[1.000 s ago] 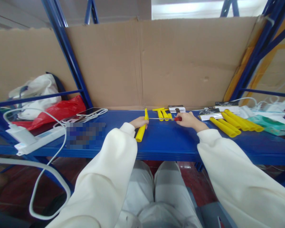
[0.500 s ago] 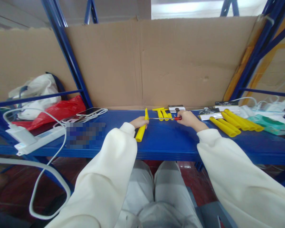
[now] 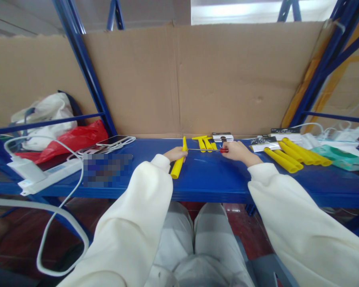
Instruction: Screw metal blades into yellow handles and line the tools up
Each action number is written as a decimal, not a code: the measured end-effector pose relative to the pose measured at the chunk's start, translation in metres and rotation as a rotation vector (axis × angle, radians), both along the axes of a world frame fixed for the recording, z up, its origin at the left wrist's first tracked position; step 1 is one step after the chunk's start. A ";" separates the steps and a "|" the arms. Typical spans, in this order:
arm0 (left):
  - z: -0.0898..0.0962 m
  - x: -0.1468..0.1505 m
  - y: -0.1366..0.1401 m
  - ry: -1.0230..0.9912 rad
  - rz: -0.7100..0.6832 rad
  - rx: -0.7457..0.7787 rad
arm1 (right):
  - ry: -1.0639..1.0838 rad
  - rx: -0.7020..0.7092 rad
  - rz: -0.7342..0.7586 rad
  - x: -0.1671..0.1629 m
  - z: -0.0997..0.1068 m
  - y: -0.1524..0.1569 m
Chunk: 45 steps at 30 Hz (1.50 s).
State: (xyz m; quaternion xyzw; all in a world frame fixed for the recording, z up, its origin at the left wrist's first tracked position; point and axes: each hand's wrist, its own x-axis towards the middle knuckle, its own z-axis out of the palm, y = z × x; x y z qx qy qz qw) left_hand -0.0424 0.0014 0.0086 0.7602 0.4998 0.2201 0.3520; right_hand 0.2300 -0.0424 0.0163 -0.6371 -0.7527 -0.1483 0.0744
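Note:
In my left hand is a yellow plastic tool handle, its wide round end toward me and its narrow head upright at the far end. The left fingers are closed around it near the head. My right hand grips the red handle of a screwdriver. Its thin metal shaft runs level to the left and its tip meets the side of the yellow handle; the tip itself is hidden. Just beyond the shaft lie several yellow T-shaped pieces.
Several yellow tubes lie at right beside black-and-white packaging cards and a green packet. A small card pack is at the back. On the left are a white power strip, a phone and a red bag.
My right hand has turned slightly on the screwdriver, and more of its red handle shows. The left hand and the yellow handle have stayed in place.

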 end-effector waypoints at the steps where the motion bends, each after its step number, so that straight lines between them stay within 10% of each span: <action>1: 0.000 0.000 0.000 -0.003 0.001 0.000 | 0.005 -0.002 0.004 0.000 0.000 -0.001; 45: 0.002 0.002 -0.006 -0.019 0.038 -0.016 | 0.043 -0.071 -0.030 0.003 -0.002 0.004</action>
